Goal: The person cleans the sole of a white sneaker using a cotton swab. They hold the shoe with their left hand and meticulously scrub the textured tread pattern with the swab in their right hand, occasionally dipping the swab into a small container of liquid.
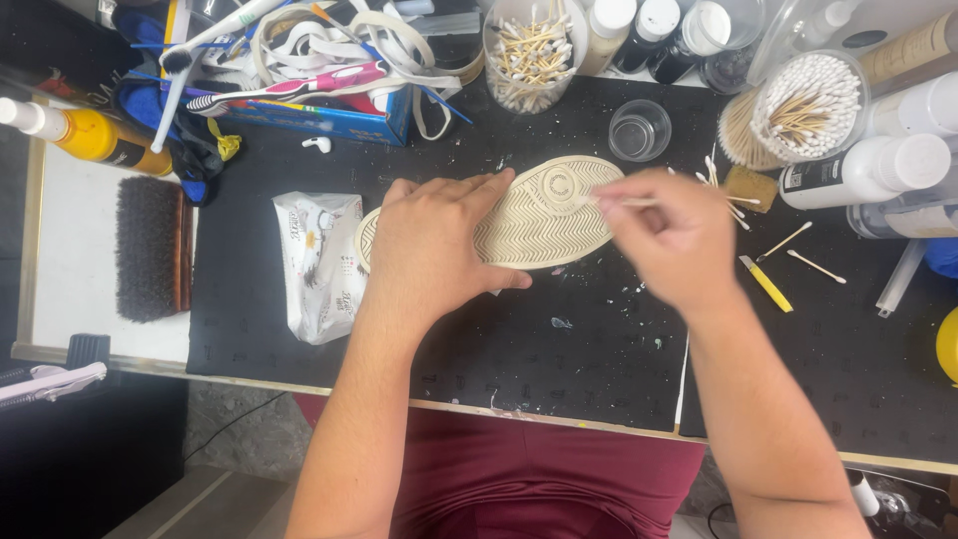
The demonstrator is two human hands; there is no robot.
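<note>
Pinching a thin cotton swab [621, 202] between fingertips, right hand [671, 238], blurred, tip aimed at the round emblem near the toe of the cream shoe sole [544, 215]; pressing flat with fingers spread and curled round nothing, left hand [431, 250], covering the heel half of the sole; lying tread-up on the black mat [519, 349], toe toward the upper right; just left of the heel, a crumpled wipes packet [321, 265]; farther left, a dark bristle brush [150, 248]; right of the working hand, loose swabs [803, 250] and a yellow-handled blade [766, 283]; behind the toe, an empty clear cup [639, 130]; beyond it, two tubs of swabs [798, 110] and white bottles [868, 170]. Likely trouble: swab stick snapping or bending under hard scrubbing in the grooves; sole sliding on the mat if the pressing palm eases; wrist catching the blade or scattering loose swabs; elbow swing tipping the cup.
</note>
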